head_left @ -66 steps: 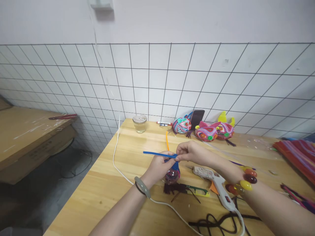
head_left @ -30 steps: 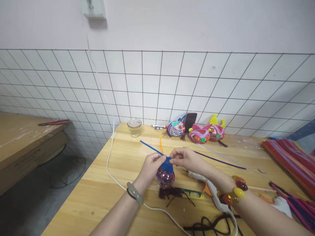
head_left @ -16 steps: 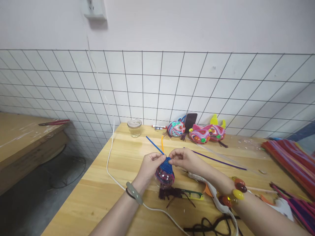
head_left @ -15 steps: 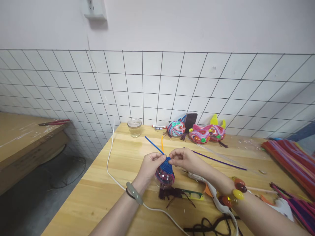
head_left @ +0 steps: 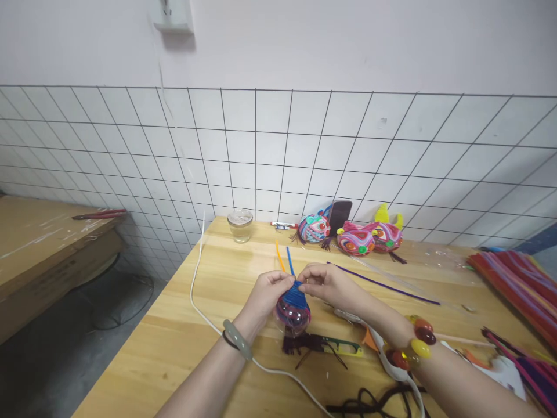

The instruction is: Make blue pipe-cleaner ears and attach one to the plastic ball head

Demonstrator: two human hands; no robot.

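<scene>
Between my hands is a clear round ornament (head_left: 296,316) with its top wrapped in blue pipe cleaner (head_left: 296,296) and purple-pink wrapping lower down. From its top stick up a blue pipe cleaner end (head_left: 290,261) and an orange pipe cleaner (head_left: 279,255). My left hand (head_left: 274,290) pinches the wrapped neck from the left side. My right hand (head_left: 324,281) has thumb and fingers closed at the blue wrapping on the right. The fingertips partly cover the very top.
A dark tassel (head_left: 296,342) and green-yellow scissors (head_left: 343,346) lie close below. A glue gun (head_left: 389,354) is under my right forearm. Finished fish-like ornaments (head_left: 355,238), a phone (head_left: 340,216) and a glass (head_left: 240,226) stand at the back. A pipe cleaner bundle (head_left: 513,278) lies right.
The blue pipe cleaner end has swung from pointing left to nearly upright, crossing to the right of the orange one. Both hands stay at the neck.
</scene>
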